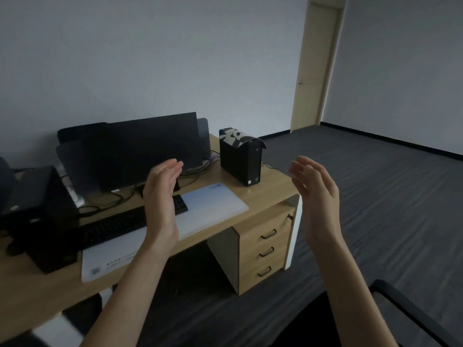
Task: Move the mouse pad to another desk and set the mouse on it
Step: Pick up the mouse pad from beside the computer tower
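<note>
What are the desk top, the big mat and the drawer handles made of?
Desk top: looks like light wood-grain laminate, semi-matte; grain lines and a faint sheen. Mat: probably smooth plastic or rubber, pale white-blue, with print at its near-left end; lies flat under the keyboard. Drawer handles: likely dark metal, thin bent loops.

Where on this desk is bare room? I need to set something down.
Free: the white mat right of the keyboard, and the wood between mat and small tower. Crowded: cables under the monitor, and the left end by the big tower.

A pale white rectangular desk mat [213,209] lies on the light wood tabletop [270,182]; a black-and-white blotched cloth [238,137] tops the black computer tower [240,161].
</note>
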Action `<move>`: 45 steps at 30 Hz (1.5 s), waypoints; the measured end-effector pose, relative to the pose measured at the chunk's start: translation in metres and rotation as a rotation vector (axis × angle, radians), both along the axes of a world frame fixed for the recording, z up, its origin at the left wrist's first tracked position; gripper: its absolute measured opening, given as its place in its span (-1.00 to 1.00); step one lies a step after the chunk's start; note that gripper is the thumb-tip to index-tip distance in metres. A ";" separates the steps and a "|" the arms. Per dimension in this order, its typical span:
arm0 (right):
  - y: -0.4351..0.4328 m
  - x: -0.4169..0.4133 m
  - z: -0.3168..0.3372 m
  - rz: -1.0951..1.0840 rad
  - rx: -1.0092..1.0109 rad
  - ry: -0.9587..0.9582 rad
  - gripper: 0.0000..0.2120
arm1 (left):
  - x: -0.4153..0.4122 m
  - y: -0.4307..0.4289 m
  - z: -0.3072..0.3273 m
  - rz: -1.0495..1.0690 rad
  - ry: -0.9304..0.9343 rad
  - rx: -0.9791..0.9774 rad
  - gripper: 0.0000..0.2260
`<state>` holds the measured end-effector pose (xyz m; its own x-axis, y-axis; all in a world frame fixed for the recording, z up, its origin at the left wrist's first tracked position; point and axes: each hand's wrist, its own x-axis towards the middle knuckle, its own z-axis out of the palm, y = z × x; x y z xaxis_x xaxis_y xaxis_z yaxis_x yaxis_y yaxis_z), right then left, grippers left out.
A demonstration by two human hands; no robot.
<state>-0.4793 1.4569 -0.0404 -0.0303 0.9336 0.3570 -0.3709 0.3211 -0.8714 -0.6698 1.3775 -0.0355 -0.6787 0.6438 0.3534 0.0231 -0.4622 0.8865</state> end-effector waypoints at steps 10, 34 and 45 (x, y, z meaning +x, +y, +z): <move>0.205 -0.089 0.004 -0.034 -0.022 0.010 -0.76 | -0.091 0.216 -0.006 -0.065 -0.022 -0.062 -0.77; 0.623 -0.183 -0.025 0.021 -0.146 -0.173 -0.78 | -0.178 0.629 -0.070 0.025 -0.247 -0.237 -0.78; 0.779 -0.219 -0.078 0.407 -0.317 -0.332 -0.78 | -0.193 0.710 -0.125 0.450 -0.358 -0.410 -0.86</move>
